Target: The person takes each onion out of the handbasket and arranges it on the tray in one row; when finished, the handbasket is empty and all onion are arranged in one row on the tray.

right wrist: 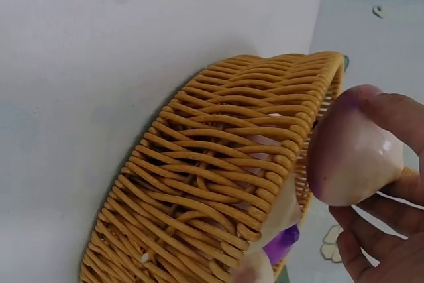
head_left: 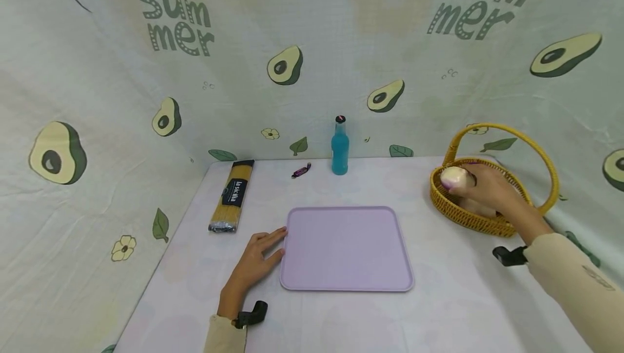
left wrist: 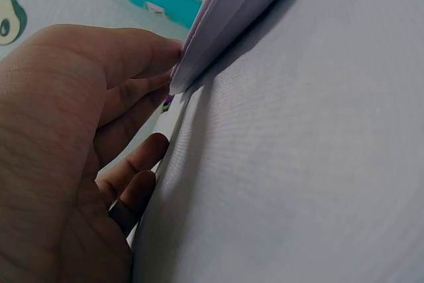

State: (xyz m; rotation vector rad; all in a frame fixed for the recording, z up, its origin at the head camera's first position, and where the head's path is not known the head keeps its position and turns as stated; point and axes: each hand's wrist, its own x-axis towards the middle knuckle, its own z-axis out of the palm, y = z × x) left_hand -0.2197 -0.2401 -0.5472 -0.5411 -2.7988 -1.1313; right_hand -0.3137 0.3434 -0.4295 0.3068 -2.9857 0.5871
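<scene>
My right hand (head_left: pixel 487 184) grips a purple-white vegetable (head_left: pixel 454 177) at the basket (head_left: pixel 455 211); best lifted straight, clear of the weave. Left hand (head_left: pixel 255 260) loosely open, touching the tray (head_left: pixel 346 250).

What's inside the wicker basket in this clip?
Pale items and something purple show inside the wicker basket. The right hand, holding a purple-white item, and the woven wall cover the rest; their count cannot be seen.
</scene>
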